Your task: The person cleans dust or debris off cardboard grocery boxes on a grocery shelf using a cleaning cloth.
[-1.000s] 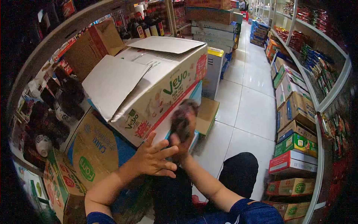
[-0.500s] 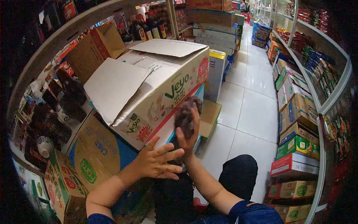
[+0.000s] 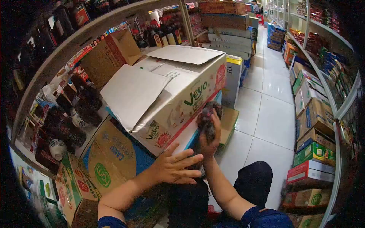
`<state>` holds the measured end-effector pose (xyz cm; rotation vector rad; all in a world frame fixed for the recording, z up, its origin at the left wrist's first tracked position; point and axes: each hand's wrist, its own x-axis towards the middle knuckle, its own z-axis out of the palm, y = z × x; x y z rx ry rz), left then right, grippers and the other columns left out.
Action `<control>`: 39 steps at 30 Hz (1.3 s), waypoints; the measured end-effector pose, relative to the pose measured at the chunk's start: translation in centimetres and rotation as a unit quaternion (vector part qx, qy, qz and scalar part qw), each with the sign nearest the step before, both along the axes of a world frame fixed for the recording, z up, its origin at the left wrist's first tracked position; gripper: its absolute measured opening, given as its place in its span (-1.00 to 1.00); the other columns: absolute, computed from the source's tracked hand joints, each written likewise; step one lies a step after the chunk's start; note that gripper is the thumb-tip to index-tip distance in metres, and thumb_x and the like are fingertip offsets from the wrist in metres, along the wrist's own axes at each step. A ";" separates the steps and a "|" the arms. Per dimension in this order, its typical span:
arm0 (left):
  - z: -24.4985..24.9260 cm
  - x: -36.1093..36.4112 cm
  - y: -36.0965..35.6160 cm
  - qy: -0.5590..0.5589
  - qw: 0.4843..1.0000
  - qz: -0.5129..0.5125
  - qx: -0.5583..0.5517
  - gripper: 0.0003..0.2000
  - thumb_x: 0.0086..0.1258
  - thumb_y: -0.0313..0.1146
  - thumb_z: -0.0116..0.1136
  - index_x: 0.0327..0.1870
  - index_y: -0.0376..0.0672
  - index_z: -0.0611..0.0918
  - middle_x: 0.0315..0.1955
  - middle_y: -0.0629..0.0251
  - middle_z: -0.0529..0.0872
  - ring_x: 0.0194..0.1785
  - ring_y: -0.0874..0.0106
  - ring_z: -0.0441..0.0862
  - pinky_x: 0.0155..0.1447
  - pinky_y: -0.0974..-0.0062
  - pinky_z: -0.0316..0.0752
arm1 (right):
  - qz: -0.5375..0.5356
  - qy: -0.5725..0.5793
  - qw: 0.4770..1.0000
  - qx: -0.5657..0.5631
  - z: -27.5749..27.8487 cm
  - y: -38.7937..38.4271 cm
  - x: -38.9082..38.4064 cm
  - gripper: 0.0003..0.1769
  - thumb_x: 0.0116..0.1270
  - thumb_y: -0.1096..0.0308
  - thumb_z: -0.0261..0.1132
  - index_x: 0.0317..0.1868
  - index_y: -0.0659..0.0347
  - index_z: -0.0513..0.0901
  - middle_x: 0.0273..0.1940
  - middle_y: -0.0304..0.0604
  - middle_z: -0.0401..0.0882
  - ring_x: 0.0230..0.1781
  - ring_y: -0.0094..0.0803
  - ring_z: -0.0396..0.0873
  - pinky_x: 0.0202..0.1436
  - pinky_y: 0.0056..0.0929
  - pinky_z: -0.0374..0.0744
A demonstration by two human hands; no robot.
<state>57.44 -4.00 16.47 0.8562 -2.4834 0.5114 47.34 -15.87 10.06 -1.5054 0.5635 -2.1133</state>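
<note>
My right hand (image 3: 212,137) is wrapped round a dark, crumpled bundle (image 3: 207,119), too blurred to name, held in front of the Veyo carton's right side. Beside it, lower and to the left, my left hand (image 3: 175,166) has its fingers spread and holds nothing. The white Veyo carton (image 3: 178,110) lies tilted beyond both hands, its top flaps raised. Below the carton on the left is a brown cardboard box (image 3: 110,155) with a green logo.
Bottles (image 3: 161,36) stand on the shelf behind the carton, and dark bottles (image 3: 85,97) are at the left. Stacked cartons (image 3: 230,38) rise at the back. Tiled floor (image 3: 264,121) runs between them and the right shelves, where more boxes (image 3: 311,171) are piled.
The whole view has shifted, so the carton and both hands appear farther right and slightly lower. The dark bundle is still in my right hand, and my left hand remains spread.
</note>
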 end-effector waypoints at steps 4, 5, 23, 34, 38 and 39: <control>0.0 -0.1 -0.1 -0.004 1.000 0.005 -0.005 -0.27 -0.03 0.17 0.14 0.21 0.29 0.14 0.24 0.33 0.16 0.35 0.28 -0.08 0.31 -0.02 -0.24 | 0.178 -0.219 0.910 0.305 -3.8 -4.1 -0.4 -0.50 0.06 0.55 0.02 0.11 0.33 0.29 0.05 0.00 0.34 0.07 -0.26 0.30 0.19 -0.33 0.20; 0.1 -0.1 -0.2 -0.009 1.000 0.009 -0.005 -0.27 -0.03 0.17 0.14 0.21 0.28 0.14 0.24 0.32 0.15 0.35 0.28 -0.08 0.30 -0.02 -0.22 | 0.180 -0.219 0.911 0.301 -4.1 -4.1 -0.4 -0.50 0.06 0.55 0.02 0.11 0.33 0.29 0.05 0.00 0.34 0.07 -0.26 0.30 0.19 -0.33 0.20; -1.0 -0.1 -0.3 0.085 0.996 -0.010 -0.026 -0.37 0.04 0.11 0.11 0.18 0.31 0.21 0.21 0.39 0.22 0.32 0.37 0.03 0.33 0.10 -0.21 | 0.045 0.035 0.998 -0.022 2.1 2.9 -0.7 -0.61 0.06 0.37 0.15 -0.06 0.31 0.43 -0.15 0.02 0.49 -0.07 -0.15 0.43 0.12 -0.29 0.27; -1.2 0.3 -0.1 0.081 0.993 -0.022 -0.080 -0.34 0.07 0.11 0.09 0.22 0.30 0.12 0.20 0.36 0.24 0.32 0.29 0.01 0.33 0.11 -0.19 | 0.087 0.102 0.976 -0.170 3.5 3.7 -0.5 -0.59 0.03 -0.05 0.10 -0.50 0.16 0.55 -0.55 -0.20 0.51 -0.39 -0.29 0.54 0.05 -0.13 0.27; -1.0 0.0 -0.2 0.137 0.990 -0.012 -0.018 -0.31 0.06 0.08 0.13 0.22 0.23 0.12 0.19 0.21 0.25 0.32 0.25 0.02 0.33 0.13 -0.14 | -0.025 0.059 0.994 -0.089 2.9 -0.6 -1.5 -0.68 -0.09 0.07 0.17 -0.55 0.20 0.51 -0.57 -0.19 0.49 -0.43 -0.17 0.51 0.08 -0.08 0.25; -1.0 0.0 -0.2 0.146 0.989 -0.011 -0.024 -0.31 0.06 0.08 0.13 0.22 0.23 0.12 0.19 0.21 0.25 0.32 0.25 0.02 0.33 0.13 -0.14 | -0.023 0.068 0.993 -0.096 3.1 -1.1 -1.8 -0.68 -0.09 0.07 0.17 -0.55 0.20 0.51 -0.57 -0.19 0.49 -0.43 -0.17 0.51 0.08 -0.08 0.25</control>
